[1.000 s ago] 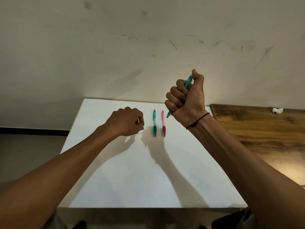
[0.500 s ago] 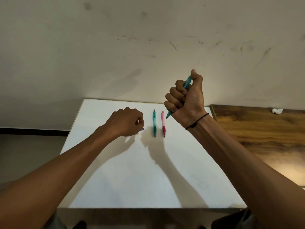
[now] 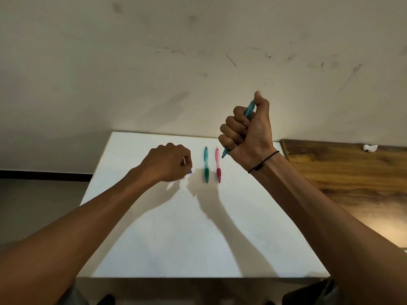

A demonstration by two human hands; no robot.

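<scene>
Pen (image 3: 249,109) sitting clenched in right hand (image 3: 248,137), raised over table (image 3: 198,238), thumb on top end. Left hand (image 3: 167,164) pinching blue item (image 3: 190,171) on table. Best: lowering pen parallel, just right of pink pen (image 3: 218,164), keeping row even.

Desk (image 3: 198,238): plain white. Teal pen (image 3: 206,160): teal barrel, dark green near end. Pink pen (image 3: 217,159): pink barrel, red near end. Raised pen (image 3: 249,109): clear turquoise-blue. Small piece (image 3: 190,171): blue tip showing. Wristband (image 3: 265,160): black. Wooden top (image 3: 352,172): brown, streaked grain. Wall (image 3: 154,62): cream, dark scuffs.
</scene>
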